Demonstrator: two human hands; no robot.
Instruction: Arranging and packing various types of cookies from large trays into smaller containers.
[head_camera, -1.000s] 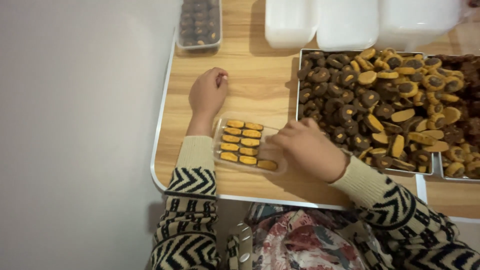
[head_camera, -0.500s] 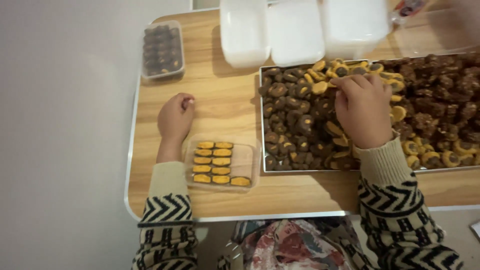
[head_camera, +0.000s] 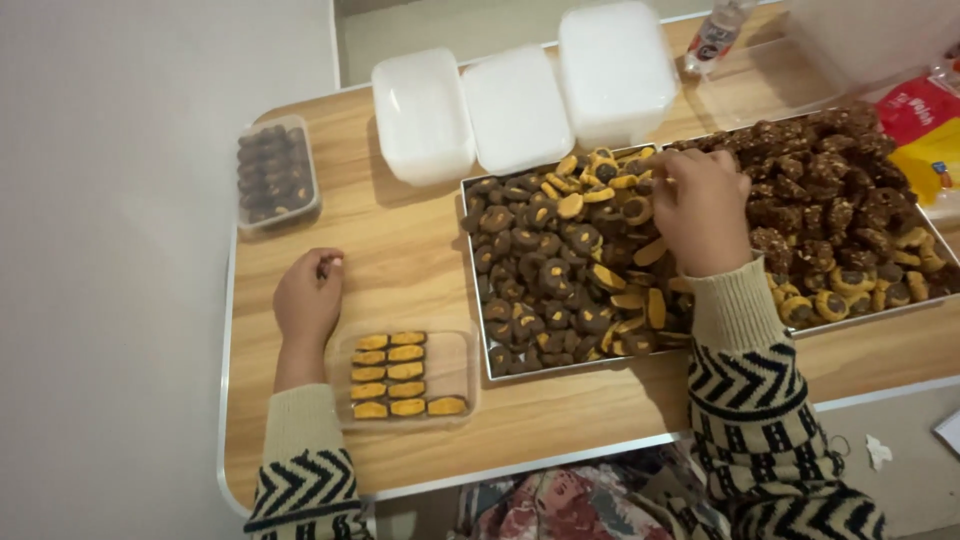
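Observation:
My right hand (head_camera: 703, 205) reaches into a metal tray (head_camera: 478, 300) heaped with dark brown and orange-topped cookies (head_camera: 560, 270), fingers curled down among the cookies at the tray's far side; what the fingers pinch is hidden. My left hand (head_camera: 308, 298) rests loosely curled on the wooden table (head_camera: 400, 270), just beyond a small clear plastic box (head_camera: 450, 355). That box holds two rows of orange-topped cookies (head_camera: 392, 374) and one more lying at its near right corner.
A second tray of brown cookies (head_camera: 850, 215) sits to the right. Three white plastic containers (head_camera: 515, 105) stand at the back, a filled clear box of dark cookies (head_camera: 273, 175) at back left, a bottle (head_camera: 715, 35) and red-yellow packet (head_camera: 925, 130) at far right.
My right hand left the small box, crossed the tray and now sits at its far side. The left hand stayed put. The view shifted left and back.

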